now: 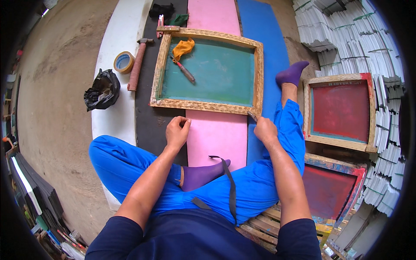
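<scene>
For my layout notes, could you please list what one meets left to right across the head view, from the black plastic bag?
Black plastic bag, tape roll, hammer, green wooden-framed screen, upper purple sock, upper red wooden-framed screen.

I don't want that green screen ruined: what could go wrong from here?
The small tool in the right hand is at the near right corner of the wooden frame; a slip might gouge it or the green screen. The red-handled tool lies on that screen and could scratch it if the frame is tipped.
</scene>
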`<act>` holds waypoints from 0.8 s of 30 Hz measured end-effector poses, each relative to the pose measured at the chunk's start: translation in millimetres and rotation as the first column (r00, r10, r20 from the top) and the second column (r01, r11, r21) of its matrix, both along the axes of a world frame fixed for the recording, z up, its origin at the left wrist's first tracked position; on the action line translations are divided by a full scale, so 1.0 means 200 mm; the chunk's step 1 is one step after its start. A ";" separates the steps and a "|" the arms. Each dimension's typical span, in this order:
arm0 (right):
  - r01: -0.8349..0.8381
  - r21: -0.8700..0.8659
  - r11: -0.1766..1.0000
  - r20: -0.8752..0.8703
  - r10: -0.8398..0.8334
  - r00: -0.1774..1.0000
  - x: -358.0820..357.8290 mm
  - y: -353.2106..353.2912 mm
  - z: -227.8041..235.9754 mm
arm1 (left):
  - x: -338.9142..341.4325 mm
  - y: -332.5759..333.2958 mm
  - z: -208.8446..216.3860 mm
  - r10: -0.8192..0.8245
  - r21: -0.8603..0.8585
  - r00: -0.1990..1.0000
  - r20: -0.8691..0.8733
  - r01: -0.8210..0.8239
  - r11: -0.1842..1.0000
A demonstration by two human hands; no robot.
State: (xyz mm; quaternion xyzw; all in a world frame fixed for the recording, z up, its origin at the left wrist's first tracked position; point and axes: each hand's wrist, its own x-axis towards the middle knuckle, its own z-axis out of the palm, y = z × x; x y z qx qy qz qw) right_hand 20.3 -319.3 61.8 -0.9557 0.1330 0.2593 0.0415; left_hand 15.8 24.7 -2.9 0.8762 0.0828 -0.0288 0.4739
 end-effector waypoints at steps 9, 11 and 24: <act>0.122 0.102 0.987 0.049 -0.127 0.991 -0.06 0.00 -0.11 | 0.02 -0.01 0.00 0.008 -0.006 1.000 -0.020 -0.009 1.000; 0.156 0.176 0.972 0.088 -0.173 0.981 -0.08 -0.01 -0.16 | 0.02 -0.01 0.00 0.006 0.008 1.000 -0.015 -0.006 1.000; 0.228 0.753 0.618 -0.074 -0.265 0.962 -0.12 0.39 -0.12 | -0.01 -0.05 0.15 -0.122 -0.247 0.985 -0.121 0.089 0.965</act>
